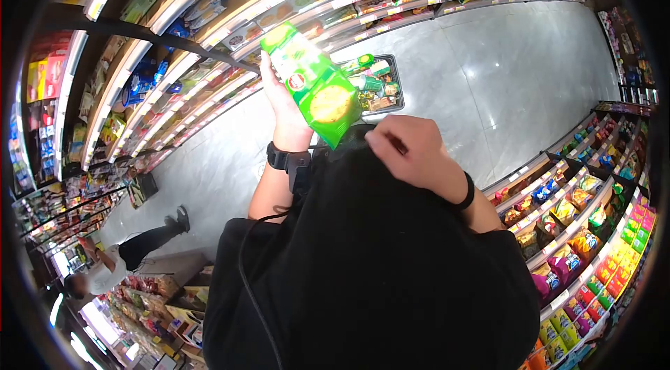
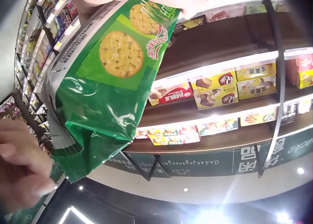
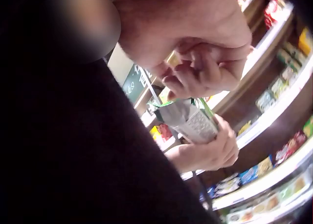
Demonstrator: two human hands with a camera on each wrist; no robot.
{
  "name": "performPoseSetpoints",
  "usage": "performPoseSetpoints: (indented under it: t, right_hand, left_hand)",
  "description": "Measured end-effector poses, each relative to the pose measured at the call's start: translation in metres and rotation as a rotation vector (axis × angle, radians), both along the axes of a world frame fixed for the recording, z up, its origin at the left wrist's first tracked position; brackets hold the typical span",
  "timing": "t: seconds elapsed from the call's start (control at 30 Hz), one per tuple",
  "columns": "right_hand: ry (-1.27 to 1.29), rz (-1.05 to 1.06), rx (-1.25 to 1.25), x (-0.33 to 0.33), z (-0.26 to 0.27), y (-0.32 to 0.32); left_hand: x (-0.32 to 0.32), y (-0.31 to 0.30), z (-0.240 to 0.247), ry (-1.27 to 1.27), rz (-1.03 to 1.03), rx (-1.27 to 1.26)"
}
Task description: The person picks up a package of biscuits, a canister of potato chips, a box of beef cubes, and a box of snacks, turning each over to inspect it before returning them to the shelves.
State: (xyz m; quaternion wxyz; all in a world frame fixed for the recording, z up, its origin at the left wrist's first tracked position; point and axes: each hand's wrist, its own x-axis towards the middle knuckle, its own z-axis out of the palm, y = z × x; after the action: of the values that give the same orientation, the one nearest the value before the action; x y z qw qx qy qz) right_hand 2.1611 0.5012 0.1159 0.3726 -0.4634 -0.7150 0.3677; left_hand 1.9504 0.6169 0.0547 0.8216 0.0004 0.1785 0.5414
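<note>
A green packet of round crackers (image 1: pixel 317 87) lies in my left hand (image 1: pixel 286 115), held up in front of me. Its front, in the left wrist view, shows pictures of speckled crackers (image 2: pixel 121 54), and the crimped end seal (image 2: pixel 71 160) points downward. In the head view my right hand (image 1: pixel 412 150) hovers beside the packet's near end. The right wrist view shows that hand's fingers (image 3: pixel 210 72) loosely curled, with nothing seen in them, close over the packet's grey printed side (image 3: pixel 190 121).
Beyond the packet, a dark shopping basket (image 1: pixel 399 80) with several green packages stands on the grey floor (image 1: pixel 502 63). Stocked snack shelves (image 1: pixel 230 14) run along the left and top. More shelves of bagged snacks (image 1: pixel 565 213) curve along the right. A person (image 1: pixel 115 265) is at lower left.
</note>
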Motion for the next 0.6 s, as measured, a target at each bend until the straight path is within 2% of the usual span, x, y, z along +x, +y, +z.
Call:
performPoseSetpoints:
  t: [0.07,0.1,0.2,0.3,0.43,0.53,0.6]
  right_hand:
    - [0.265,-0.012,-0.405,0.000,-0.007,0.005]
    - [0.358,0.051,-0.588,0.003,-0.010,0.008]
    - [0.553,0.111,-0.642,-0.005,-0.019,0.011]
    - [0.506,0.139,-0.734,-0.005,-0.007,0.016]
    - [0.449,0.118,-0.718,0.001,-0.017,0.016]
    - [0.416,0.103,-0.793,0.006,-0.017,0.016]
    - [0.452,0.075,-0.810,0.006,-0.017,0.015]
  left_hand:
    - [0.005,-0.002,0.002,-0.183,-0.026,0.006]
    - [0.008,-0.002,0.007,-0.239,-0.026,-0.041]
    - [0.013,-0.002,0.009,-0.304,-0.006,-0.008]
    - [0.018,-0.004,0.024,-0.199,0.017,0.018]
    - [0.008,0.001,0.016,-0.169,-0.038,0.264]
    - [0.009,-0.007,0.033,0.136,0.084,0.254]
    - [0.008,-0.008,0.038,0.150,0.100,0.278]
